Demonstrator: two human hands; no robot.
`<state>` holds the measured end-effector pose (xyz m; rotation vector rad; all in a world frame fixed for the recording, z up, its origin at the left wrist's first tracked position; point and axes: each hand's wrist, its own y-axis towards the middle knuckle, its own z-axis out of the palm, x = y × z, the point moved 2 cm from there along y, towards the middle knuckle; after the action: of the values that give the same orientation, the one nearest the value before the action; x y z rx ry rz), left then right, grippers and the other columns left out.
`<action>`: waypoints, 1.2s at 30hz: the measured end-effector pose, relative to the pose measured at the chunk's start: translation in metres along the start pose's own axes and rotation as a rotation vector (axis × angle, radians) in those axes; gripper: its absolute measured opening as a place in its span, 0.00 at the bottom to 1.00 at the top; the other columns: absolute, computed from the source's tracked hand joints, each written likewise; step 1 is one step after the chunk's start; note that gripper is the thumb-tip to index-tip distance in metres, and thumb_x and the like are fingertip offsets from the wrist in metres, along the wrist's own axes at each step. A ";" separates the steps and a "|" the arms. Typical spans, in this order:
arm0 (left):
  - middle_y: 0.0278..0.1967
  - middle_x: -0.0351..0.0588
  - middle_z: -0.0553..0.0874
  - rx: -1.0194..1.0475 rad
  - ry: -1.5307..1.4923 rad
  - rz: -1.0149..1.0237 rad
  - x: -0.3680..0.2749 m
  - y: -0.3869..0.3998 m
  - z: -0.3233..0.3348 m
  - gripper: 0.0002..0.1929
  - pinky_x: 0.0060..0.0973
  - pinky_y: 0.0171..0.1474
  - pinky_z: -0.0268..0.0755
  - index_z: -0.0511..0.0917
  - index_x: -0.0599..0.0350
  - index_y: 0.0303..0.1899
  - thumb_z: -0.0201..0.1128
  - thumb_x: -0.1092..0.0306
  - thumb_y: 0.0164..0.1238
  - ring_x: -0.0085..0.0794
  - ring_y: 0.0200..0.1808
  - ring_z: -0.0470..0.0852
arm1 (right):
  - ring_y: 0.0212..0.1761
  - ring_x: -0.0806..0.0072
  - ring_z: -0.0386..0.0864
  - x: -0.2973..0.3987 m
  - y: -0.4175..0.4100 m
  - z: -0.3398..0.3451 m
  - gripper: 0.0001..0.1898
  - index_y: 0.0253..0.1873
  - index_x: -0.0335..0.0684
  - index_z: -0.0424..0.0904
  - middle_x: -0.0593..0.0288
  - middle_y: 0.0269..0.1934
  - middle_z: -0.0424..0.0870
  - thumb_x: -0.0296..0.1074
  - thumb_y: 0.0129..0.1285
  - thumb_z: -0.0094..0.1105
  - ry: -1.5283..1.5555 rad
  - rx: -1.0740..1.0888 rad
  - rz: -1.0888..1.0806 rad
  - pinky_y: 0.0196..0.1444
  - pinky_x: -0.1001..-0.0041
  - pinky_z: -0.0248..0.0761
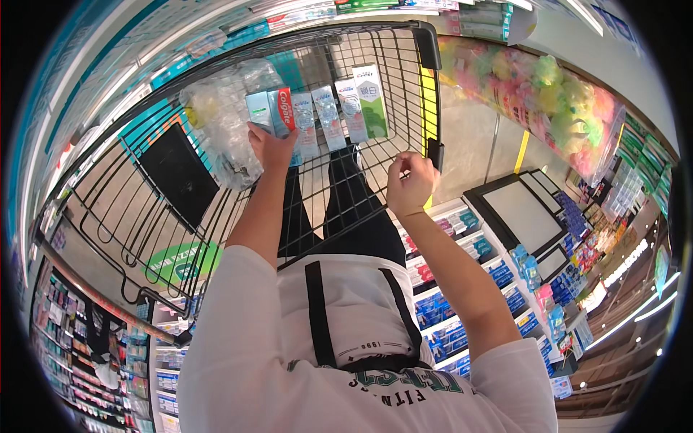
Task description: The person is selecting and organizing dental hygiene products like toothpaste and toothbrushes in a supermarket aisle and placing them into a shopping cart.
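My left hand [272, 145] reaches into a black wire shopping cart [403, 116] and grips two toothpaste boxes side by side. One is a red and teal Colgate box [282, 111]; the other is a pale teal box [260, 110]. To their right, several Crest toothpaste boxes [328, 116] stand in a row, the rightmost Crest box [371, 103] white and green. A crumpled clear plastic bag [230, 116] lies left of the boxes. Over the cart's near right side, my right hand [414, 181] is loosely curled with nothing visible in it.
A black panel [178, 176] is fixed at the cart's left, near its handle bar [108, 300]. Shelves of packaged goods [449, 319] stand close behind me on the right. Bagged colourful puffs [552, 103] hang at the far right. A green floor sticker [181, 262] shows below the cart.
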<state>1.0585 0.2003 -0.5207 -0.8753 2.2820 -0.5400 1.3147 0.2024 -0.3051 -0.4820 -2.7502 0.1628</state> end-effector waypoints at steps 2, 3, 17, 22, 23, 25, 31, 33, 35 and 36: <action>0.70 0.68 0.57 -0.009 0.075 -0.001 -0.008 -0.003 0.003 0.66 0.44 0.73 0.57 0.41 0.67 0.75 0.80 0.49 0.44 0.59 0.72 0.59 | 0.34 0.70 0.76 0.000 0.001 0.000 0.03 0.34 0.48 0.80 0.73 0.25 0.78 0.29 0.57 0.62 0.017 -0.010 -0.015 0.44 0.67 0.61; 0.71 0.68 0.56 -0.019 0.082 -0.004 -0.009 -0.003 0.004 0.65 0.44 0.74 0.56 0.41 0.67 0.75 0.80 0.48 0.44 0.59 0.73 0.58 | 0.34 0.70 0.76 0.000 0.001 0.000 0.03 0.34 0.48 0.80 0.73 0.25 0.78 0.29 0.57 0.62 0.019 -0.008 -0.011 0.44 0.67 0.61; 0.73 0.66 0.53 -0.096 0.371 -0.004 0.005 0.017 -0.011 0.65 0.55 0.72 0.50 0.41 0.51 0.77 0.80 0.45 0.43 0.56 0.75 0.53 | 0.35 0.69 0.76 -0.009 -0.001 0.001 0.02 0.34 0.48 0.80 0.72 0.26 0.77 0.31 0.57 0.61 0.033 0.049 -0.007 0.45 0.66 0.60; 0.72 0.65 0.55 -0.036 0.357 -0.098 0.003 0.024 -0.015 0.67 0.54 0.72 0.51 0.38 0.48 0.78 0.80 0.45 0.42 0.56 0.74 0.55 | 0.35 0.69 0.75 -0.007 0.000 0.001 0.01 0.33 0.49 0.80 0.72 0.26 0.77 0.32 0.56 0.62 0.066 0.012 -0.015 0.45 0.65 0.60; 0.71 0.64 0.56 0.013 0.337 -0.120 -0.001 0.023 -0.018 0.66 0.53 0.72 0.53 0.38 0.48 0.78 0.80 0.45 0.42 0.56 0.73 0.56 | 0.35 0.68 0.75 -0.010 -0.002 0.001 0.01 0.32 0.49 0.80 0.72 0.26 0.77 0.32 0.56 0.62 0.066 0.003 -0.011 0.45 0.65 0.60; 0.69 0.65 0.60 0.034 0.279 -0.105 -0.004 0.021 -0.027 0.65 0.50 0.70 0.57 0.39 0.49 0.78 0.80 0.47 0.43 0.56 0.71 0.60 | 0.35 0.68 0.75 -0.011 -0.002 0.001 0.01 0.33 0.49 0.80 0.71 0.26 0.77 0.33 0.56 0.62 0.074 0.006 0.002 0.46 0.65 0.60; 0.60 0.60 0.76 0.305 -0.598 -0.058 0.019 -0.017 -0.095 0.56 0.36 0.62 0.70 0.43 0.56 0.78 0.75 0.61 0.55 0.44 0.59 0.77 | 0.37 0.62 0.77 -0.006 0.002 -0.003 0.01 0.34 0.46 0.80 0.66 0.29 0.81 0.32 0.56 0.61 0.090 0.012 -0.023 0.45 0.61 0.62; 0.60 0.54 0.76 0.377 -0.736 -0.005 0.008 -0.060 -0.143 0.49 0.34 0.62 0.69 0.46 0.57 0.78 0.71 0.67 0.59 0.40 0.58 0.77 | 0.38 0.60 0.77 -0.004 0.000 -0.007 0.03 0.34 0.45 0.80 0.63 0.31 0.83 0.33 0.57 0.60 0.171 -0.029 -0.055 0.45 0.60 0.62; 0.60 0.52 0.76 0.409 -1.003 -0.028 0.002 -0.107 -0.189 0.42 0.36 0.62 0.70 0.54 0.57 0.75 0.67 0.69 0.62 0.41 0.58 0.78 | 0.40 0.60 0.77 -0.005 -0.001 -0.011 0.03 0.34 0.45 0.80 0.63 0.31 0.83 0.35 0.57 0.59 0.137 -0.088 -0.149 0.45 0.60 0.62; 0.60 0.52 0.77 0.466 -1.141 -0.125 0.021 -0.125 -0.213 0.39 0.38 0.63 0.70 0.56 0.57 0.73 0.66 0.66 0.63 0.43 0.59 0.77 | 0.44 0.58 0.77 -0.004 -0.002 -0.018 0.07 0.39 0.44 0.79 0.59 0.38 0.83 0.38 0.59 0.59 0.100 0.055 -0.136 0.48 0.59 0.63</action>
<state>0.9571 0.1301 -0.3058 -0.7826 1.0224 -0.4247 1.3243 0.2002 -0.2896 -0.2800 -2.6621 0.1747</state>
